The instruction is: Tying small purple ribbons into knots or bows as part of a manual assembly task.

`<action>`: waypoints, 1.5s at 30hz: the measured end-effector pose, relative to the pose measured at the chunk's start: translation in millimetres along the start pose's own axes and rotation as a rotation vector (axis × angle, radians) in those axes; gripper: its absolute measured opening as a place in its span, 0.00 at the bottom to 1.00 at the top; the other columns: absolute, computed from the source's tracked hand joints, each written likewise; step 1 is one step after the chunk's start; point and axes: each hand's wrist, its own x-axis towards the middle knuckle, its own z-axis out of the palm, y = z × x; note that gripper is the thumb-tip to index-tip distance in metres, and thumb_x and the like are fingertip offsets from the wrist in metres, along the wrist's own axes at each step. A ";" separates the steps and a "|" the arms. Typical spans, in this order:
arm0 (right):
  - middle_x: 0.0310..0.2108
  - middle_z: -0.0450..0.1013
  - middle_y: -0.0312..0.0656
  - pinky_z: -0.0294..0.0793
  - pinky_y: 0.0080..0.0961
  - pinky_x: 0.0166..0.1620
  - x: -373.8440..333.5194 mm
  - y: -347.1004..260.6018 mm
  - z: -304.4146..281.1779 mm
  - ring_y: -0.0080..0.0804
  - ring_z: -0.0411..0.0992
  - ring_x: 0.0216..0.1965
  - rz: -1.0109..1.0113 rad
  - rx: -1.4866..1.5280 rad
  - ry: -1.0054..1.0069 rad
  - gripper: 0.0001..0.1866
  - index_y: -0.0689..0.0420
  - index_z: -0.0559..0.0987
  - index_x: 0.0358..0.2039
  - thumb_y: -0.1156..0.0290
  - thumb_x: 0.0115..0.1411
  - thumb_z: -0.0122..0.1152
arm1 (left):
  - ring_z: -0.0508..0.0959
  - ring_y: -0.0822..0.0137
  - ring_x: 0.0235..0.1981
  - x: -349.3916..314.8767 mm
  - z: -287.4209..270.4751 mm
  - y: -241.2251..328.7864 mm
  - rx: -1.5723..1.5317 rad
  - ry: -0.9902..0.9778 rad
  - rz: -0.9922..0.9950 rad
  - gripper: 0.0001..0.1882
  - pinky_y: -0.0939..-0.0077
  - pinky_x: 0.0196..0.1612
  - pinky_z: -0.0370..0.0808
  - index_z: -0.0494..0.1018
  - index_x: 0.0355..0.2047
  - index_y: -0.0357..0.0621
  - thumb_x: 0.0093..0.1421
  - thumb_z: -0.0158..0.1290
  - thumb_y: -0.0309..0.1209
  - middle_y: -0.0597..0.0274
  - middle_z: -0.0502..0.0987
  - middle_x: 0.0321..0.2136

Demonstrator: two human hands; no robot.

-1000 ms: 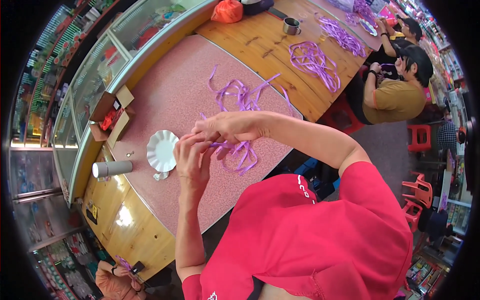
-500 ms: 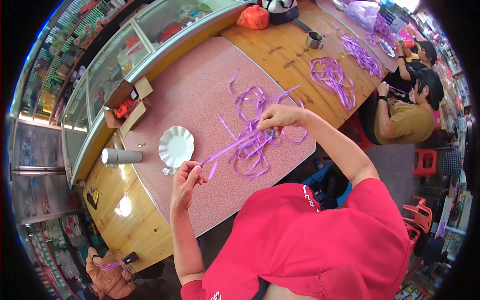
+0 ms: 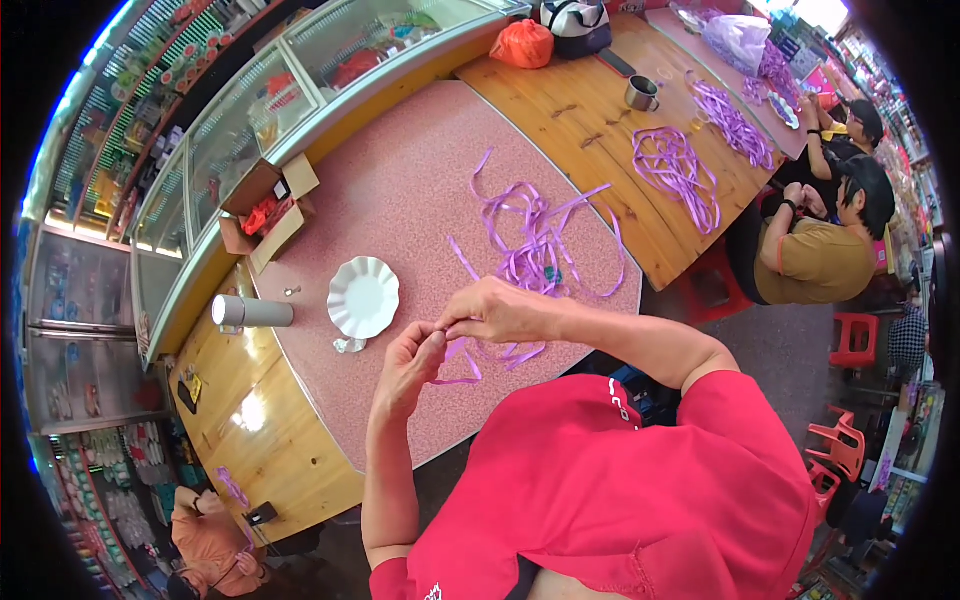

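My left hand (image 3: 408, 366) pinches a purple ribbon (image 3: 462, 380), whose loose end hangs below it over the pink tabletop (image 3: 350, 405). Fingertip to fingertip with it, my right hand (image 3: 490, 312) is also closed on the ribbon; the bit between the fingers is mostly hidden. Beyond my right hand lies a loose tangle of purple ribbon (image 3: 530, 235), with a small teal piece (image 3: 551, 274) in it. A white scalloped dish (image 3: 363, 298) stands to the left of my hands, a small pale item (image 3: 348, 345) at its near edge.
Left of the dish lies a white flask (image 3: 255, 312); behind it sits an open cardboard box (image 3: 268, 215). A metal mug (image 3: 642, 94) and more ribbon bundles (image 3: 676, 180) are on the wooden table at right. Other people (image 3: 825, 235) sit far right, another (image 3: 215, 540) lower left.
My right hand has come left and nearer, away from the tangle, and now meets my left hand. The ribbon stretched between them is no longer visible. My view has shifted slightly.
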 end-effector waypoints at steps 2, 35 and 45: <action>0.35 0.78 0.51 0.74 0.38 0.44 -0.6 0.4 3.2 0.48 0.77 0.39 -0.062 -0.040 0.032 0.11 0.64 0.81 0.39 0.71 0.59 0.62 | 0.63 0.84 0.24 -1.6 0.4 -3.6 -0.049 -0.019 -0.028 0.12 0.87 0.25 0.60 0.72 0.40 0.44 0.68 0.53 0.39 0.77 0.68 0.25; 0.32 0.74 0.49 0.72 0.38 0.41 -60.2 71.6 -90.4 0.48 0.74 0.37 0.102 -0.392 0.054 0.07 0.62 0.76 0.36 0.71 0.62 0.58 | 0.74 0.73 0.43 -76.2 -168.3 -81.8 0.347 0.044 -0.029 0.16 0.74 0.53 0.68 0.77 0.39 0.40 0.71 0.47 0.39 0.67 0.78 0.36; 0.31 0.74 0.49 0.72 0.40 0.41 -87.3 110.1 -97.7 0.49 0.74 0.36 0.193 -0.460 0.017 0.07 0.62 0.76 0.34 0.71 0.61 0.58 | 0.76 0.71 0.41 -121.7 -221.5 -103.4 0.262 0.251 -0.030 0.15 0.73 0.52 0.70 0.74 0.34 0.42 0.71 0.46 0.38 0.64 0.78 0.34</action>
